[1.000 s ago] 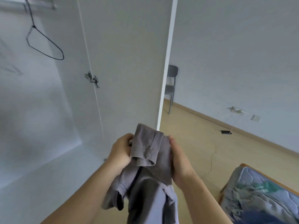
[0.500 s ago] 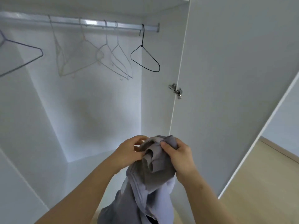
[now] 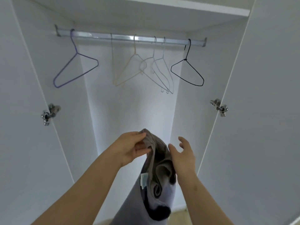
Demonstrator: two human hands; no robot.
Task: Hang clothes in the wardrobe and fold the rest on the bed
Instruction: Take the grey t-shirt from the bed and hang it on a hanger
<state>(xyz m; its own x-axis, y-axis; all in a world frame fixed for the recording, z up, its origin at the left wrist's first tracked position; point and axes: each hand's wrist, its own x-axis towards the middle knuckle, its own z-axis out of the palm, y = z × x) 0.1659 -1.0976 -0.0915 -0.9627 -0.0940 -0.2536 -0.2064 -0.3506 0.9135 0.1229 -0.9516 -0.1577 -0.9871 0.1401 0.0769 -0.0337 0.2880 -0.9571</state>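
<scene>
My left hand (image 3: 131, 149) pinches the top edge of the grey garment (image 3: 158, 161) between thumb and fingers. The cloth hangs down near me, before the open wardrobe (image 3: 129, 111). My right hand (image 3: 184, 155) is spread and holds nothing, just right of the garment. I cannot tell if it touches. On the far rail (image 3: 126, 37) hang a purple hanger (image 3: 76, 53) at left, pale hangers (image 3: 135, 53) in the middle and a black hanger (image 3: 185, 59) at right.

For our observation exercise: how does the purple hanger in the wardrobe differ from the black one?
The purple hanger hangs at the left end of the rail, the black hanger at the right end. The purple hanger tilts down to the left, the black hanger down to the right. The purple hanger hangs apart from the pale hangers; the black hanger hangs closer to them. Both are empty wire hangers.
</scene>
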